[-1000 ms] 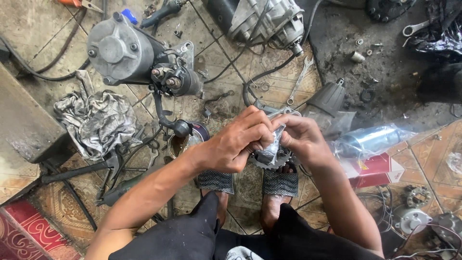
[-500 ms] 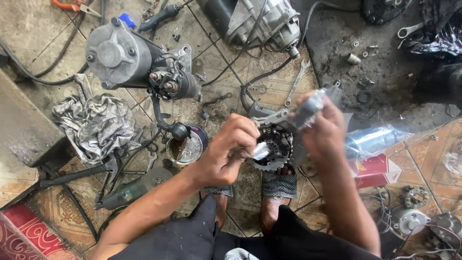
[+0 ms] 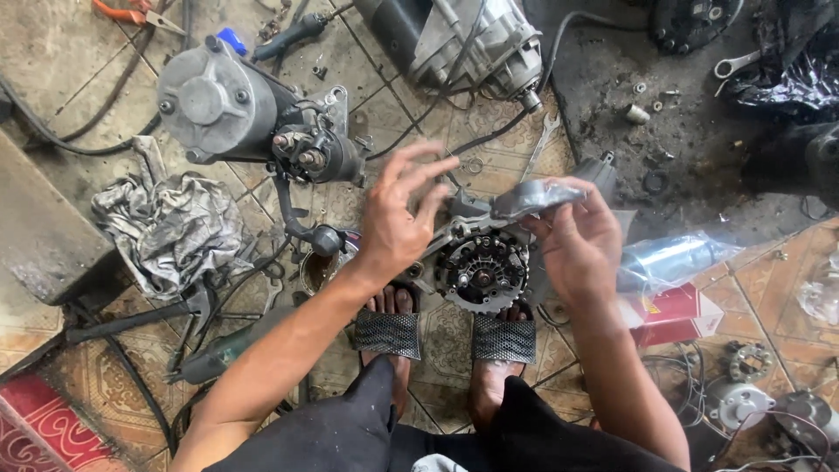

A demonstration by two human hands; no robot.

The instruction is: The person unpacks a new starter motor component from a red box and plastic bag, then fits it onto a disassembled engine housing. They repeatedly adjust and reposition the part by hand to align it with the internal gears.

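Grease on my fingers is the worry: my right hand [image 3: 581, 240] pinches a thin grey metal cover plate [image 3: 535, 197] by its edge, and I judge it could slip and drop among the loose bits on the tiled floor [image 3: 79, 52]. My left hand [image 3: 398, 218] is spread wide, fingers apart, holding nothing, hovering just over the round toothed alternator part [image 3: 481, 271] that sits low between my hands, above my sandalled feet [image 3: 389, 328]. With nothing of mine gripping that part, I cannot tell what steadies it; it might tip or roll off my feet. Small washers near the spanner [image 3: 540, 140] could be kicked away.

As for containers: a clear plastic bag [image 3: 673, 258] lies just right of my right hand with a pale cylinder inside, resting on a red carton [image 3: 669, 315] whose contents I cannot see.
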